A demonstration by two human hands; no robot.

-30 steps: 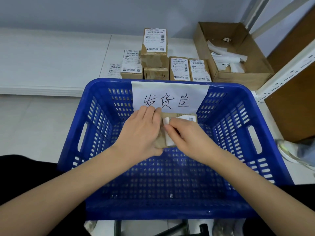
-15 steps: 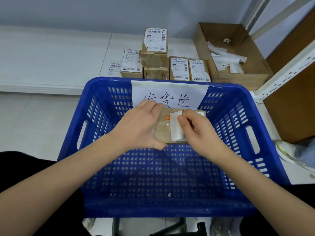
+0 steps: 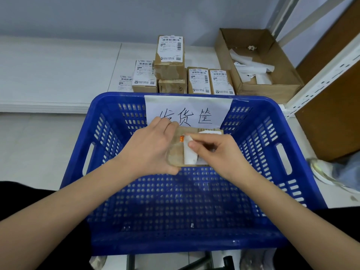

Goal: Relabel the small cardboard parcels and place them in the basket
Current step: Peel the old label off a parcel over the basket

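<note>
Head view: the left hand (image 3: 153,147) grips a small brown cardboard parcel (image 3: 176,152) over the big blue plastic basket (image 3: 109,152). The right hand (image 3: 218,152) pinches a white paper label (image 3: 190,152) on it. More brown parcels (image 3: 169,69) sit at 12 o'clock.

Bare forearms; seemingly black clothing (image 3: 23,199) below.
</note>
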